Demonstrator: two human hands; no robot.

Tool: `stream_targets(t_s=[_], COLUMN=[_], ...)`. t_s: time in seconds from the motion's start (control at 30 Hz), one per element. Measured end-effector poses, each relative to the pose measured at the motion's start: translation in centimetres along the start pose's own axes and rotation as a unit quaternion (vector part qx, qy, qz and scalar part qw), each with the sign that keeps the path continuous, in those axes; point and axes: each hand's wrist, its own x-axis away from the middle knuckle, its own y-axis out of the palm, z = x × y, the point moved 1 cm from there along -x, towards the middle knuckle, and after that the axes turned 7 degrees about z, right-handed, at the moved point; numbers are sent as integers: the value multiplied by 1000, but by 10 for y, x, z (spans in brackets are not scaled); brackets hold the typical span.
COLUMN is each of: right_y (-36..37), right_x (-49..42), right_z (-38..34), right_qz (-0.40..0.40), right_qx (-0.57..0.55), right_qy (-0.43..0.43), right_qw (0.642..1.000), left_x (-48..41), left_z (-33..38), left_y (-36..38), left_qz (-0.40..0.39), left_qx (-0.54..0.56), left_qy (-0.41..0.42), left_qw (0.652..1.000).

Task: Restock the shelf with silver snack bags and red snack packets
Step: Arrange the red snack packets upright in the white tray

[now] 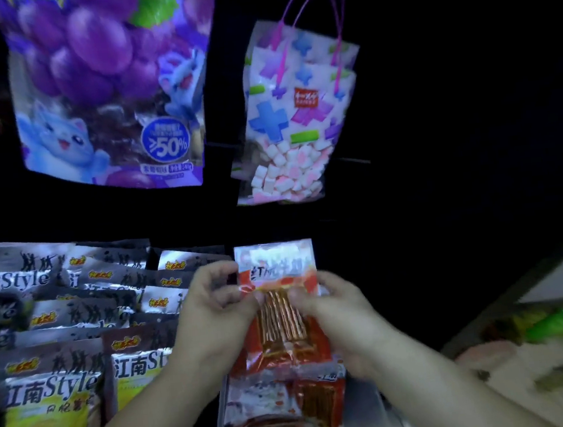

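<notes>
A red snack packet (276, 269) with a clear window of red sticks stands upright at the centre. My left hand (212, 299) pinches its left edge and my right hand (330, 308) pinches its right edge. Below it, more red snack packets (284, 395) lie stacked in a clear plastic bin (365, 415). Several silver snack bags (58, 303) printed with "Style" fill the shelf to the left in overlapping rows.
A large purple grape-print bag (106, 89) hangs above the silver bags. A clear bag of pink and white marshmallows (294, 115) hangs right of it. The shelf's right side is dark. Blurred green and yellow goods (554, 352) lie at the far right.
</notes>
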Motion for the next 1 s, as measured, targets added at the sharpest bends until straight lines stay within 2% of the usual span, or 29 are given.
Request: stream_targets(t_s=[0.1,0.27,0.33,0.47,0.57,0.67,0.8,0.9,1.0], right_y=[-7,-20,-25,-25,-25,-28,-25,-20,-22], right_x=[21,43,45,45,42,35,32,29,31], right_z=[-6,-18,-18,-18,-17,-18,-12,-3,-2], right_qz=[22,82,86,24,-15,18,44,35,-4], right_qx=[-13,-71,-75,5,32,37,40,65,79], right_qy=[-7,-30,-26,-20,-17,-72,-95,-112,-122], right_qw=[1000,994,993,999,999,997,994,991,989], left_x=[16,42,49,50,49,49,51,56,54], left_z=[9,21,23,19,20,24,28,31,29], left_y=[8,4,5,6,8,6,-5,-9,-12], left_qz=[-37,-108,-113,-93,-107,-144,-153,-170,-154], left_qx=[-21,-7,-5,-17,-3,6,-35,-93,-84], left_qy=[1,-66,-70,-28,-19,-36,-4,22,10], left_qw=[999,992,991,995,994,989,988,981,984])
